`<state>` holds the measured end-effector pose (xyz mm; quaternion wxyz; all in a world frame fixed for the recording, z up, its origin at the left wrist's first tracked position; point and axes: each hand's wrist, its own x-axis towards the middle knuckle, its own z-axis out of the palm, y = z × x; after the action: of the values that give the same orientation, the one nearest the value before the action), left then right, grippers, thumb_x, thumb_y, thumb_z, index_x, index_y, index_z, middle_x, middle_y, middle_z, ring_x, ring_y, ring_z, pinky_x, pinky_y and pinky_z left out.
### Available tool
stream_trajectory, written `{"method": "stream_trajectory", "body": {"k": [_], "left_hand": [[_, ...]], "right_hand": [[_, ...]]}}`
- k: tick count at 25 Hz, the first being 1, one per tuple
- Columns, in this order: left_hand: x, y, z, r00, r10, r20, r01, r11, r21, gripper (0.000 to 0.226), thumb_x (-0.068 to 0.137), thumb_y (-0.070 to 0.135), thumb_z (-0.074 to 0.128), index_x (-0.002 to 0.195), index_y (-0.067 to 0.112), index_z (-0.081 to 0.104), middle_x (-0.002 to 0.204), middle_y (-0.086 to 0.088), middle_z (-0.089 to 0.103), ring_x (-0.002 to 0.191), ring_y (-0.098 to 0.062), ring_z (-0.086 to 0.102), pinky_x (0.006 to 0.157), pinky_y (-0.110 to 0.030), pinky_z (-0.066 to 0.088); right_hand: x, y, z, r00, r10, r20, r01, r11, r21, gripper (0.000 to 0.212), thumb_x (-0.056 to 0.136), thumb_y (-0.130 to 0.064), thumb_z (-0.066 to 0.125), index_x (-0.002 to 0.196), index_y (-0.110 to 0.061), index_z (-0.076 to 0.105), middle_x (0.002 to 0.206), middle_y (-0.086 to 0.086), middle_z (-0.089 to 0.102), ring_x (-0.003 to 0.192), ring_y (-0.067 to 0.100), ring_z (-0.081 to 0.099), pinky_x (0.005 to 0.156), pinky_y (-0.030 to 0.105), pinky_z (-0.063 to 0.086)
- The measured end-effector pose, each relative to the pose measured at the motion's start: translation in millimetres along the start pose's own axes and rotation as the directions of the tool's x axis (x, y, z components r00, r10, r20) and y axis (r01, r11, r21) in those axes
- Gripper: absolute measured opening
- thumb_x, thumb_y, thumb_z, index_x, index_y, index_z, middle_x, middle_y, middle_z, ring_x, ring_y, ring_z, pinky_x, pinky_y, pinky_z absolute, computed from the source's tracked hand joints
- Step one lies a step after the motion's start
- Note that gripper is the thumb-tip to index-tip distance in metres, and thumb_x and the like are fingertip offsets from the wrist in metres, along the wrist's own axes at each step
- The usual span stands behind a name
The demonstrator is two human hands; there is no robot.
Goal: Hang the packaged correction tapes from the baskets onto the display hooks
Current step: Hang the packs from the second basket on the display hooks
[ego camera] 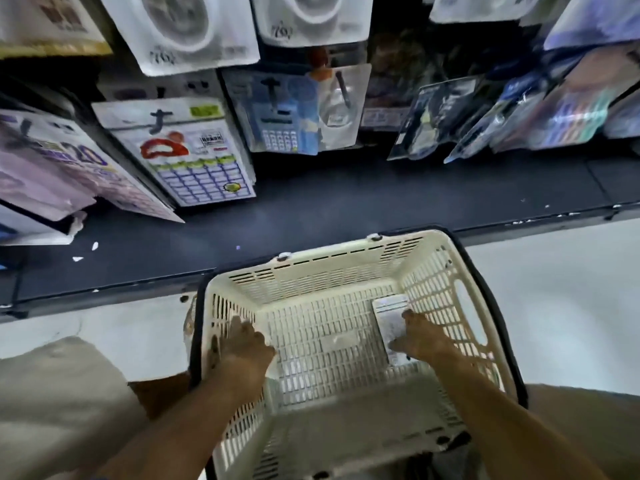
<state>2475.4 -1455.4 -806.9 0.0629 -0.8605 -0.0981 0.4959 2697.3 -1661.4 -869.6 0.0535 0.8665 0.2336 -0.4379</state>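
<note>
A cream plastic basket (433, 271) sits on the pale floor in front of me, with both my arms reaching into it. A flat white packaged correction tape (389, 310) lies on the basket's bottom at the right. My right hand (417, 336) lies over its near end, fingers and thumb curled round it. Inside the basket's left wall, my left hand (244, 344) rests with its fingers extended against the slats and holds nothing. Blurred packages hang on display hooks (341, 84) on the dark rack above.
A dark base shelf (346, 202) of the rack runs across the view behind the basket, with small scraps on it. Calculator packs (201, 157) and other packaged goods hang at left and right. My knees in beige trousers (59, 393) flank the basket.
</note>
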Motion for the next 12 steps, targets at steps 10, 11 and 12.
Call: {"method": "stream_trajectory", "body": {"k": [10, 11, 12], "left_hand": [[35.6, -63.5, -23.1, 0.954, -0.149, -0.262, 0.059, 0.945, -0.322, 0.023, 0.091, 0.039, 0.068, 0.112, 0.029, 0.069, 0.118, 0.008, 0.072, 0.114, -0.019, 0.068, 0.09, -0.027, 0.048], [31.4, -67.5, -22.7, 0.95, -0.161, -0.269, 0.04, 0.913, -0.406, 0.022, 0.092, 0.037, 0.067, 0.114, 0.032, 0.07, 0.118, 0.011, 0.072, 0.115, -0.017, 0.068, 0.09, -0.026, 0.047], [26.0, -68.6, -24.5, 0.946, -0.154, -0.286, 0.003, 0.884, -0.467, 0.022, 0.094, 0.037, 0.064, 0.115, 0.034, 0.071, 0.117, 0.012, 0.073, 0.114, -0.016, 0.068, 0.092, -0.026, 0.049]], "right_hand": [[23.0, 0.1, 36.5, 0.941, -0.173, -0.29, 0.091, 0.957, -0.275, 0.034, 0.1, -0.02, 0.046, 0.133, -0.009, 0.052, 0.128, 0.016, 0.062, 0.109, 0.031, 0.065, 0.082, 0.03, 0.05], [19.1, 1.4, 21.4, 0.935, -0.139, -0.325, 0.07, 0.974, -0.217, 0.026, 0.099, -0.021, 0.048, 0.12, -0.013, 0.061, 0.115, 0.013, 0.07, 0.104, 0.031, 0.068, 0.081, 0.032, 0.052], [14.0, 3.6, 7.2, 0.917, -0.133, -0.375, 0.069, 0.981, -0.181, 0.023, 0.099, -0.023, 0.049, 0.111, -0.014, 0.067, 0.105, 0.012, 0.073, 0.099, 0.031, 0.071, 0.079, 0.034, 0.054]]}}
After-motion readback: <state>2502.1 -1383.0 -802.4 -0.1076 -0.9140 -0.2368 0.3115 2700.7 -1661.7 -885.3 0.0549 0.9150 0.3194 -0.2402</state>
